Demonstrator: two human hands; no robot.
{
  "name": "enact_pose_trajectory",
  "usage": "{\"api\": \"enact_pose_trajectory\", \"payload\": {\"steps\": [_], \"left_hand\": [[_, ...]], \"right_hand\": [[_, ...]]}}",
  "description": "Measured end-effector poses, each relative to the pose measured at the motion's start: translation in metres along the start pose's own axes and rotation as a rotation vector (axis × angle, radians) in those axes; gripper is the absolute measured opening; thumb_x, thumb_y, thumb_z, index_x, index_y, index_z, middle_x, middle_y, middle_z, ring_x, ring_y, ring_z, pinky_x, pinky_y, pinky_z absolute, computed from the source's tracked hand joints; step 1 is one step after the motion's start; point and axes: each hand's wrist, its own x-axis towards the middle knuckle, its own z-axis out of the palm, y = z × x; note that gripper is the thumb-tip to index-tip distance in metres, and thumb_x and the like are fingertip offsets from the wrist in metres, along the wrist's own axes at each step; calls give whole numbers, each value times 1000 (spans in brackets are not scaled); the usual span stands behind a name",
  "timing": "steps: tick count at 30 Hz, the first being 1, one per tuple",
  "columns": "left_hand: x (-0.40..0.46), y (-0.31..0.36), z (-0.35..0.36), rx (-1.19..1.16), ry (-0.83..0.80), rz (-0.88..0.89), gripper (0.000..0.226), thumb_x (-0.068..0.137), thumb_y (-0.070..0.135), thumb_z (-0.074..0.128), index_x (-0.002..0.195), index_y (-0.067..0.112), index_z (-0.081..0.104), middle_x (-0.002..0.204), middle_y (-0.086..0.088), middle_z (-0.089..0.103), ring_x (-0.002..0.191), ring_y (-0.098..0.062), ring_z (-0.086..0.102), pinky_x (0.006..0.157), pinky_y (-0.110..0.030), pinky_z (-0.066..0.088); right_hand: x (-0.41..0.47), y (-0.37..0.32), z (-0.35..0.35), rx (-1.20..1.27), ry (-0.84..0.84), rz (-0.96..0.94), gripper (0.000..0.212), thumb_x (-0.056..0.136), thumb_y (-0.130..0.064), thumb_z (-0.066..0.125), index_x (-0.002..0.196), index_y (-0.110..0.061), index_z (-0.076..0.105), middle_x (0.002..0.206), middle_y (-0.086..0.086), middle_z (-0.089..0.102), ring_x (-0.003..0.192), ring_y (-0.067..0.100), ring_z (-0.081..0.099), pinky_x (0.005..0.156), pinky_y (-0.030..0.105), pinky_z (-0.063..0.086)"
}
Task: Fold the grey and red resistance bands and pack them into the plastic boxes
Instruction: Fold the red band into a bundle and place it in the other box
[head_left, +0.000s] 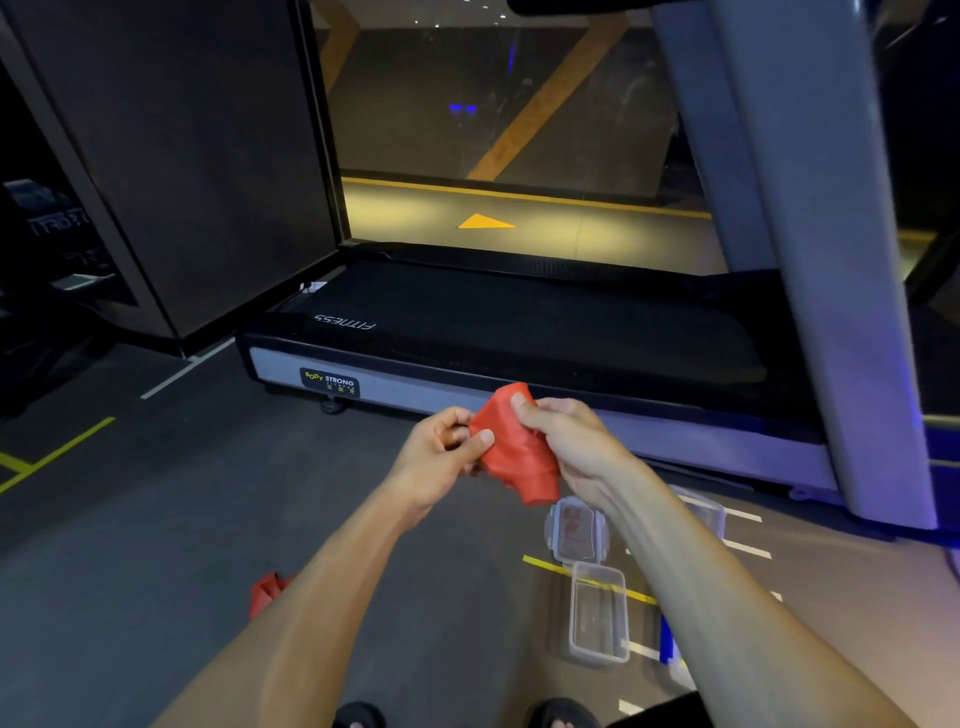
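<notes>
Left hand (441, 449) pinches edge of red band (514, 447); right hand (566, 441) grips other side, fingers curled over bunched folds. Band held mid-air, partly folded, above floor. Below: clear box (597, 613) open, looks empty; another box (574, 530) beside it, contents unclear. Second red piece (267, 592) on floor left. Grey band not seen. Judging: folding ongoing, packing mostly left.

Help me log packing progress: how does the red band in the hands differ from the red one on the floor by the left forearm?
The held red band is up in the air, pinched between the left hand and right hand; the floor red band lies untouched. The held one shows whole, as a bunched wad; the floor one is partly hidden behind the left forearm. Both are the same red, and neither is in the plastic boxes.
</notes>
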Motion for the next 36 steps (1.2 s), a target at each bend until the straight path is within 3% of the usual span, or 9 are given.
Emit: {"api": "enact_pose_trajectory", "payload": {"steps": [2, 6, 11, 15, 18, 21, 25, 30, 36], "left_hand": [[1, -1, 6, 47, 19, -2, 5, 96, 8, 68, 97, 11, 63, 76, -6, 69, 71, -20, 63, 71, -34, 57], [4, -1, 21, 150, 143, 2, 20, 88, 17, 79, 97, 18, 61, 87, -2, 64, 75, -11, 60, 70, -26, 53], [6, 9, 50, 364, 355, 71, 18, 84, 20, 83, 82, 19, 65, 71, 9, 60, 59, -2, 52, 64, -17, 47], [12, 18, 73, 340, 238, 51, 23, 95, 9, 68, 84, 29, 72, 83, 6, 75, 80, -14, 73, 82, -37, 61], [21, 40, 85, 226, 80, 18, 24, 101, 1, 56, 90, 17, 71, 79, 0, 71, 75, -17, 65, 80, -35, 58], [25, 65, 87, 36, -82, -92, 15, 104, 16, 57, 95, 8, 66, 74, -8, 55, 71, -18, 56, 73, -29, 59], [40, 62, 82, -8, -145, -183, 31, 95, 38, 68, 89, 9, 59, 82, -12, 57, 89, -29, 58, 92, -45, 59], [65, 25, 97, -77, -202, -278, 36, 91, 39, 70, 71, 18, 49, 73, -2, 55, 75, -16, 63, 69, -30, 58], [93, -58, 130, -40, -163, -358, 21, 96, 28, 68, 86, 15, 54, 70, 1, 63, 64, -10, 65, 60, -26, 55]], "right_hand": [[1, 3, -4, -7, -5, 32, 46, 101, -36, 62, 122, 4, 62, 111, 26, 73, 93, 42, 73, 66, 47, 62], [1, 6, -15, 89, 55, 47, 48, 103, -37, 57, 131, 3, 56, 123, 26, 69, 103, 32, 70, 71, 39, 63], [-3, 7, -29, 163, 98, 20, 42, 105, -33, 55, 131, 1, 56, 121, 23, 70, 106, 32, 72, 81, 43, 63], [-6, 5, -37, 183, 137, -38, 36, 106, -31, 54, 129, -3, 57, 115, 18, 74, 111, 31, 71, 100, 52, 55], [-4, -2, -49, 209, 186, -98, 34, 106, -31, 54, 125, -4, 59, 117, 18, 73, 106, 29, 72, 100, 51, 55], [3, -11, -56, 259, 176, -108, 35, 106, -33, 54, 127, -5, 59, 119, 19, 72, 103, 32, 73, 99, 53, 56], [10, -16, -52, 276, 108, -86, 32, 107, -29, 51, 126, -4, 60, 118, 18, 73, 110, 35, 71, 101, 51, 55], [23, 5, -78, 297, 104, -34, 38, 111, -26, 40, 134, -1, 58, 125, 18, 70, 119, 32, 67, 108, 50, 50], [46, 73, -140, 257, 43, 156, 36, 108, -26, 46, 136, -8, 60, 133, 21, 66, 125, 32, 62, 106, 50, 50]]}}
